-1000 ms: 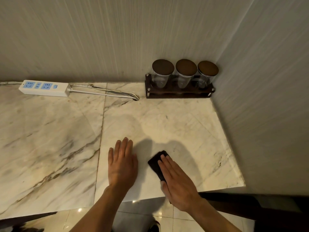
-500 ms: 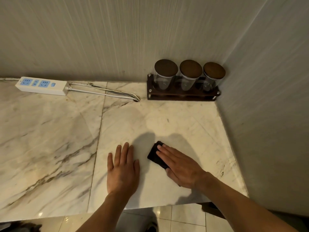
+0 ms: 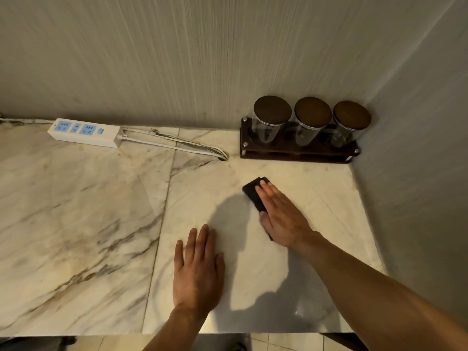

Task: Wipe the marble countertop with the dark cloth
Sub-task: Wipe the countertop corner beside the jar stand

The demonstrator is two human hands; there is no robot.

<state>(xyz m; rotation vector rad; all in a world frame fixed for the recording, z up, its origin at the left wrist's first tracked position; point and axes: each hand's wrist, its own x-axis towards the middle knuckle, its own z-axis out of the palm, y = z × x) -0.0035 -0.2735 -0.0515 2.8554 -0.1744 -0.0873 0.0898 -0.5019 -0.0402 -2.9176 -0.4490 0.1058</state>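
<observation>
The marble countertop (image 3: 83,211) is pale with brown veins and fills the lower view. A small dark cloth (image 3: 253,195) lies folded on it, right of centre. My right hand (image 3: 281,216) lies flat on top of the cloth and presses it to the marble, fingers pointing to the far left; only the cloth's far end and left edge show. My left hand (image 3: 197,269) rests flat on the marble nearer the front edge, fingers slightly apart, holding nothing.
A dark wooden rack (image 3: 298,150) with three lidded glass jars (image 3: 312,120) stands in the back right corner. A white power strip (image 3: 84,133) lies along the back wall, its cable (image 3: 177,145) running into a hole in the marble. Walls close off the back and the right.
My right hand has slid the cloth away from the front edge toward the jar rack, with the arm stretched out further. My left hand has stayed flat in about the same spot.
</observation>
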